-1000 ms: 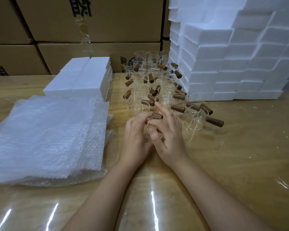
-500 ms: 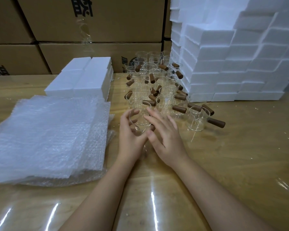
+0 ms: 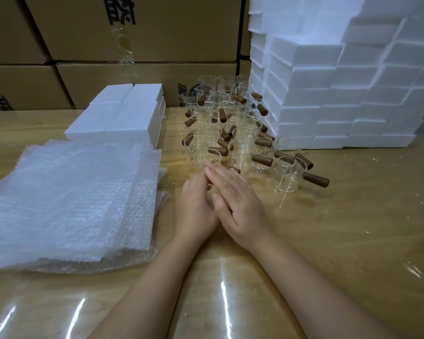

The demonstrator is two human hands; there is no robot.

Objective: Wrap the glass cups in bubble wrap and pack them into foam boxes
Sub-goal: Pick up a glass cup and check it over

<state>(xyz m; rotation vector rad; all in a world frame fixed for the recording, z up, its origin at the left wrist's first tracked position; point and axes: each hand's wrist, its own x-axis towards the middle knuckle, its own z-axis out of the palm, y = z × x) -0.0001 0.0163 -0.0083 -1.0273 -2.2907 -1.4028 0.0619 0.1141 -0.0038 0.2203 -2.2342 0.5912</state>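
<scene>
Several clear glass cups [image 3: 230,133] with brown wooden handles stand crowded together at the middle back of the table. One cup [image 3: 288,174] stands a little apart at the right. My left hand [image 3: 194,209] and my right hand [image 3: 240,204] lie together just in front of the cups, fingers straight, with the right hand partly over the left. Whether anything is between them I cannot tell. A brown handle [image 3: 233,169] shows just past my right fingertips. A thick stack of bubble wrap sheets [image 3: 66,199] lies to the left of my hands.
Two rows of white foam boxes [image 3: 123,113] sit behind the bubble wrap. A tall stepped stack of foam boxes [image 3: 340,81] fills the back right. Cardboard cartons [image 3: 145,28] form a wall at the back. The wooden table [image 3: 353,228] has a glossy film cover.
My hands were curled round a glass cup at the front of the group. Now the fingers are stretched out flat and the hands are pressed together.
</scene>
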